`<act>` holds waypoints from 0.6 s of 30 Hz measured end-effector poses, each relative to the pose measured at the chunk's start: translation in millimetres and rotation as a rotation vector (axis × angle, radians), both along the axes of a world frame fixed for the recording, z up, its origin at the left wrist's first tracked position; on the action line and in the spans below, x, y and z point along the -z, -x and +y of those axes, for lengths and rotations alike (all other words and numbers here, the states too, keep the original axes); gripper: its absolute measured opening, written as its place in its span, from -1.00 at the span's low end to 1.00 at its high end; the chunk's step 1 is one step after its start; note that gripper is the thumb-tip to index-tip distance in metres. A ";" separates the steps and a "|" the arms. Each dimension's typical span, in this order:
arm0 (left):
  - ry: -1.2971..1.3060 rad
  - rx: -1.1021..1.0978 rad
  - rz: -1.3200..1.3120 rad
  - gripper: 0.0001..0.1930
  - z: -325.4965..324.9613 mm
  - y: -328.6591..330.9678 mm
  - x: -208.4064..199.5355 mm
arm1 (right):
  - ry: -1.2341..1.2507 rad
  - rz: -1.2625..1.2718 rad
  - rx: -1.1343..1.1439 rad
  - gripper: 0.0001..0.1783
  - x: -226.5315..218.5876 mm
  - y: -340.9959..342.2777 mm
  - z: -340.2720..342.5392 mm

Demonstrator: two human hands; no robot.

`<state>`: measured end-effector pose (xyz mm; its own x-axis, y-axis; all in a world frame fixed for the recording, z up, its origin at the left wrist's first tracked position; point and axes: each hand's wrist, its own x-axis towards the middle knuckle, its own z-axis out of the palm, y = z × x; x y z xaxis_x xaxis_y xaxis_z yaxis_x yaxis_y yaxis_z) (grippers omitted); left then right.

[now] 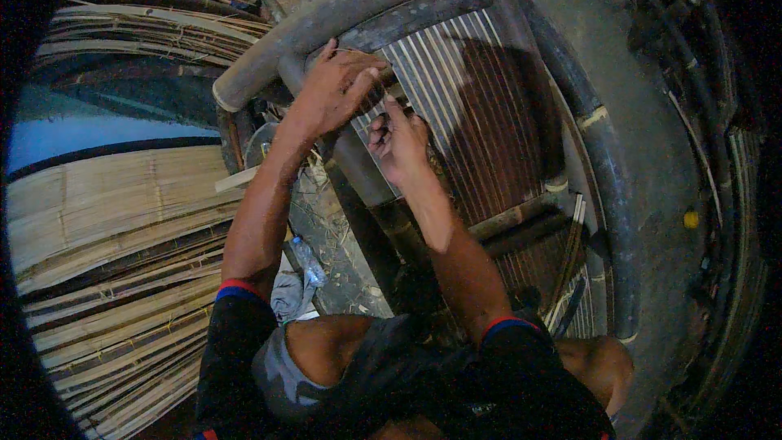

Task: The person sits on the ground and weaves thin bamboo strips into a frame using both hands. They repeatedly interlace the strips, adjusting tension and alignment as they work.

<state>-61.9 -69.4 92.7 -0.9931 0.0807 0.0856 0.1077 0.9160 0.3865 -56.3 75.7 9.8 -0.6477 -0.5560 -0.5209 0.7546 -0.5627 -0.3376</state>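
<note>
A dark bamboo frame [423, 15] stands in front of me, with a panel of narrow slats [444, 57] lying side by side across it. My left hand [342, 85] rests over the frame's near-left corner, its fingers stretched out toward the slats' edge. Just to the right and nearer to me is my right hand [399, 143], its index finger pointing up to the slat edge and the other fingers curled in. Whatever those curled fingers hold, if anything, is hidden. The fingertips of both hands are close together at the panel's left edge.
Split bamboo sheets [122, 204] are stacked at the left, with a bundle of long strips [155, 33] behind them. A plastic bottle [308, 261] lies by a grey cloth [289, 297] near my left arm. Bamboo poles [607, 163] curve along the right.
</note>
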 end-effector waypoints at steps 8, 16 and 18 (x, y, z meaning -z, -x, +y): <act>-0.076 -0.035 0.043 -0.67 1.4 0.0 -6.7 | -0.061 0.000 0.045 -0.73 3.8 0.0 -8.7; -0.132 -0.057 0.108 -0.70 6.4 -1.3 -5.1 | -0.099 0.113 0.004 -0.75 4.8 -2.5 -5.7; -0.115 -0.025 0.114 -0.70 5.6 1.4 -4.7 | -0.113 0.095 0.005 -0.75 11.0 -0.5 -9.3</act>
